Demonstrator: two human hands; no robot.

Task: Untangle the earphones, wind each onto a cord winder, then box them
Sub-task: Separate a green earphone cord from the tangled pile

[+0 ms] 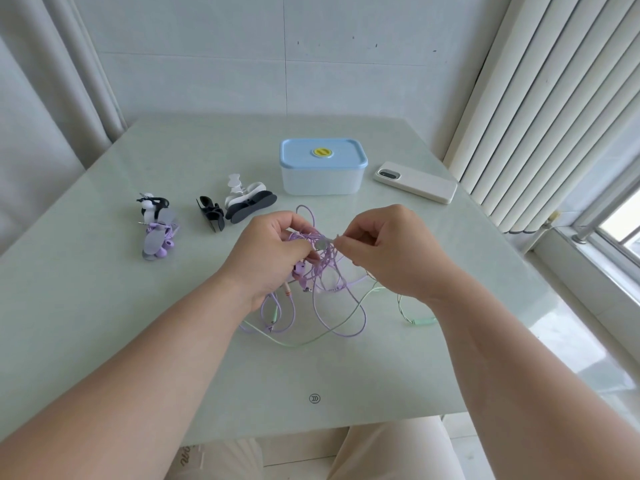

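Head view: far left on the pale green table [104, 323] we note a purple earphone set [158, 237] wound on a grey winder, with a black-and-white bundle [151, 204] touching it from behind. To their right lie loose cord winders: one black winder [211, 212], then a white-and-black pair [250, 199] lying together. At mid-table the left hand [273, 251] curls round a bunch of lilac cord held above the surface, and lilac earbuds [299, 273] hang under its palm. The tangle of earphones [325, 282] is thin lilac loops crossing a pale mint cord, the lower loops trailing on the table. Behind it stands the box [323, 181], translucent, with its blue lid on. The right hand [388, 251] pinches the tangle near its top, close to the left hand but not touching it. A green plug [424, 320] lies below it. At far right a white phone [415, 183] lies face down.
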